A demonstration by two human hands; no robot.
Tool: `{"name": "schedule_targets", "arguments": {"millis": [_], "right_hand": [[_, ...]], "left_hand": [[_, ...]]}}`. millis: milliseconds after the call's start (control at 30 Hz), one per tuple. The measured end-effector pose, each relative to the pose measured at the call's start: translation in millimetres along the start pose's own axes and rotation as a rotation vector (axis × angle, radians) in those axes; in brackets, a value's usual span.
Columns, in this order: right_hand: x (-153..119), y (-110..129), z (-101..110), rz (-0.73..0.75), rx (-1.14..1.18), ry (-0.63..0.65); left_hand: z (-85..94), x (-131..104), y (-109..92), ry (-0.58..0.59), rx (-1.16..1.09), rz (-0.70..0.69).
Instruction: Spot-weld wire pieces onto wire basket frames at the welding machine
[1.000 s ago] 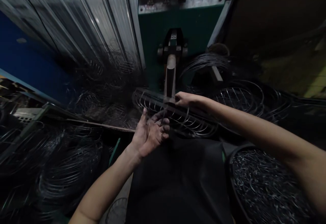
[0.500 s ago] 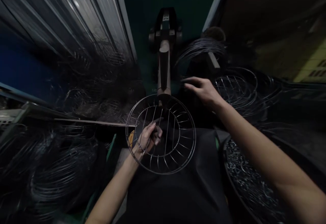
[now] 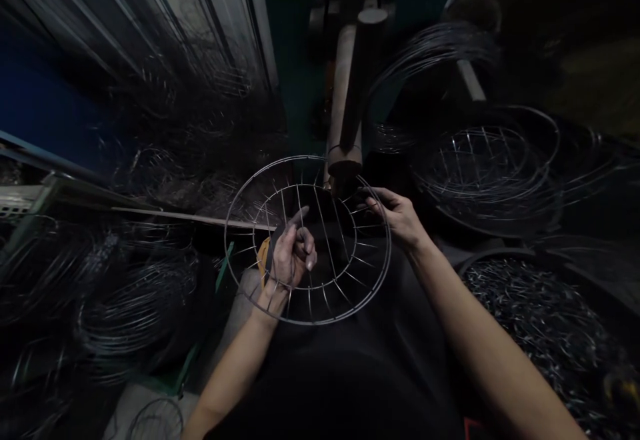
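A round wire basket (image 3: pixel 334 281), made of two rings joined by short spokes with straight bars across the inner ring, sits tilted below a thick metal machine arm (image 3: pixel 345 120). The arm's small tip (image 3: pixel 327 183) meets the basket's far side. My left hand (image 3: pixel 295 253) shows through the wires, its fingers curled at the bars and its index finger stretched forward; exactly where it grips is hard to see. My right hand (image 3: pixel 395 213) is at the basket's right rim, thumb and fingers pinched together. What the pinch holds is too dark to make out.
A bin of short wire pieces (image 3: pixel 530 313) stands at the right. Behind it lie wire rings and grids (image 3: pixel 485 160) and a wire coil (image 3: pixel 445 47). Bundled wire rings (image 3: pixel 130 300) fill the left, near a thin strip (image 3: pixel 195 217) and a corrugated metal sheet (image 3: pixel 200 20).
My right hand has come from beside the machine arm down to the basket's right rim. The basket and my left hand have shifted slightly. The view has also moved.
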State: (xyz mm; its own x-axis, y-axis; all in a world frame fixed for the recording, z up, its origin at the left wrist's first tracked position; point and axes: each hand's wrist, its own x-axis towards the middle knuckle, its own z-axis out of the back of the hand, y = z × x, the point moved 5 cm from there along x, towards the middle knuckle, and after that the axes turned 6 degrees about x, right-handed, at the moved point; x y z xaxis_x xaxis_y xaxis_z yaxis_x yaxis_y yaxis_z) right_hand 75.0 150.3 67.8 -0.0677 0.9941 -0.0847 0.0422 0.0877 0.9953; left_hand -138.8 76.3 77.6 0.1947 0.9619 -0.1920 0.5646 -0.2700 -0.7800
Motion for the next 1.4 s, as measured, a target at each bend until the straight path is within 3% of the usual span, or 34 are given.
{"name": "schedule_targets", "arguments": {"millis": [200, 400, 500, 867, 1167, 1400], "right_hand": [[7, 15, -14, 0.100, -0.126, -0.002], [10, 17, -16, 0.020, 0.059, 0.055], [14, 17, -11, 0.053, 0.120, 0.048], [30, 38, -29, 0.245, -0.086, 0.033], [30, 34, -21, 0.246, -0.202, 0.057], [24, 28, -16, 0.230, -0.112, 0.060]], "left_hand": [[-5.7, -1, 1, 0.019, -0.041, -0.022], [-4.3, -4, 4, 0.035, -0.059, -0.037], [-6.3, -4, 1, 0.037, -0.065, -0.043], [-9.5, -11, 2, 0.047, -0.070, -0.014], [-17.8, -14, -3, 0.022, -0.083, 0.006], [-13.1, -5, -4, -0.047, -0.066, -0.062]]}}
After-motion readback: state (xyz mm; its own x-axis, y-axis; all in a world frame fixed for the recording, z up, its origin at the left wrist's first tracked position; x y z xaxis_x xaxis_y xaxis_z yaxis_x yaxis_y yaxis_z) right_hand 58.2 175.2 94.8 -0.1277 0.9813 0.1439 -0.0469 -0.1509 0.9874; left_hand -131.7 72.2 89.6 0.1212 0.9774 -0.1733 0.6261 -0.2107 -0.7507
